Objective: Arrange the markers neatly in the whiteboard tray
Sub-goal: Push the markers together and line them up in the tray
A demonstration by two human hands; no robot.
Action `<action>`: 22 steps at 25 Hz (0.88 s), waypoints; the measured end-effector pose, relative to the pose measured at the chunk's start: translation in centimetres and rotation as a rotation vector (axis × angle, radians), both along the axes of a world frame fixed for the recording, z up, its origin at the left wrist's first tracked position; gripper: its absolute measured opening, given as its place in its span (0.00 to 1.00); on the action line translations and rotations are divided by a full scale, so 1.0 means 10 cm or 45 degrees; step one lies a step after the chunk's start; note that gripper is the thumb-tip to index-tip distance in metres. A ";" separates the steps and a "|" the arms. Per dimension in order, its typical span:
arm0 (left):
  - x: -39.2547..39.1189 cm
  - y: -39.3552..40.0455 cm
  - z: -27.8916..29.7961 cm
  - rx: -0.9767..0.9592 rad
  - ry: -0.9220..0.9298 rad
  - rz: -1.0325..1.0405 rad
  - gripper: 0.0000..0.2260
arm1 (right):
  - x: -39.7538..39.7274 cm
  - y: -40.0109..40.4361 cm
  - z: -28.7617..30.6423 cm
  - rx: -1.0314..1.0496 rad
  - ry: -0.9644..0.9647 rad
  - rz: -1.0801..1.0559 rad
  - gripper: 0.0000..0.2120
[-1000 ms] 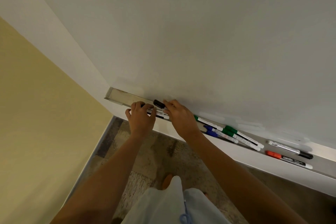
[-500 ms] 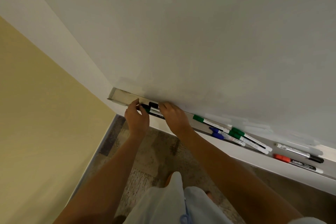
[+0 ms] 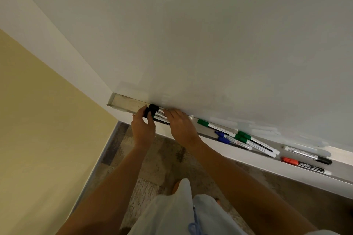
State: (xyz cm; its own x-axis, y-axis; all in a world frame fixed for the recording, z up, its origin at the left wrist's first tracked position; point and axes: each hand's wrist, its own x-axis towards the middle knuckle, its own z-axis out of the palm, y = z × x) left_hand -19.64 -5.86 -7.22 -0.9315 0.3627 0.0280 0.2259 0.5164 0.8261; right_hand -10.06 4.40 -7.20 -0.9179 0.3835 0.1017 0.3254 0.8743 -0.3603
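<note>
Left hand (image 3: 142,129) and right hand (image 3: 181,127), fingers loosely closed on the black-capped markers (image 3: 157,113), were squaring that bundle near the tray's (image 3: 122,103) left end; next, judged: gathering the scattered green marker (image 3: 214,126) and others toward it.

The whiteboard tray (image 3: 126,104) runs from 10 o'clock toward 4 o'clock. On it lie black-capped markers (image 3: 153,109), 3 green markers (image 3: 214,126), 1 blue marker (image 3: 232,140), 1 black marker (image 3: 307,154), 1 red marker (image 3: 305,165).
</note>
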 end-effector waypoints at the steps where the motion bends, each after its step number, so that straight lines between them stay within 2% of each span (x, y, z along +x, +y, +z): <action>1: 0.00 0.01 0.00 0.005 -0.010 0.009 0.14 | -0.01 -0.01 0.00 0.006 -0.011 0.003 0.23; 6: 0.00 0.01 0.02 0.006 -0.018 0.002 0.16 | -0.03 -0.08 -0.02 0.113 0.027 -0.061 0.20; 12: 0.08 -0.07 0.01 -0.042 -0.025 -0.147 0.24 | 0.06 0.02 -0.01 0.125 0.029 -0.052 0.22; 14: 0.08 -0.06 0.00 -0.057 -0.047 -0.143 0.26 | 0.15 0.00 -0.03 -0.081 0.108 -0.184 0.21; 17: 0.10 -0.04 0.00 -0.042 -0.092 -0.114 0.27 | 0.33 -0.18 -0.06 -0.533 0.367 -0.505 0.19; 19: 0.10 -0.01 0.00 0.014 -0.103 -0.081 0.25 | 0.39 -0.34 -0.03 -0.777 0.493 -0.712 0.22; 22: 0.08 0.04 0.00 0.066 -0.169 -0.027 0.21 | 0.33 -0.45 0.06 -1.042 0.541 -0.925 0.25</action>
